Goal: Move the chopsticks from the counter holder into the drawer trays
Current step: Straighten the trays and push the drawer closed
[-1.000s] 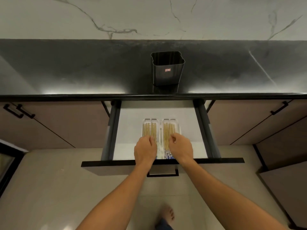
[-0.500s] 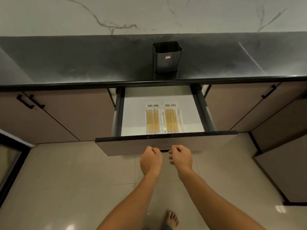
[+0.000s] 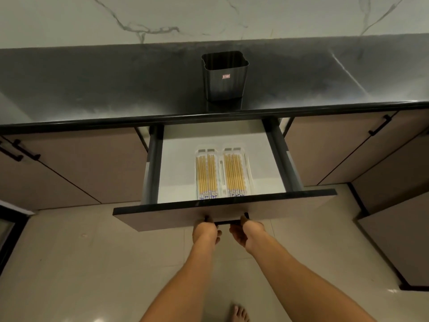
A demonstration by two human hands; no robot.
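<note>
Both the left hand (image 3: 205,231) and right hand (image 3: 243,231) curl around the drawer handle (image 3: 226,221); chopsticks (image 3: 219,176) lie in two clear trays (image 3: 248,168) inside the open drawer (image 3: 222,210); the holder (image 3: 224,76) stands on the worktop (image 3: 92,89), far centre.

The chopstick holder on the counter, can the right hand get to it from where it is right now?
Probably yes. The right hand is at the drawer handle, and nothing stands between it and the holder but the open drawer, which it would reach over.
</note>
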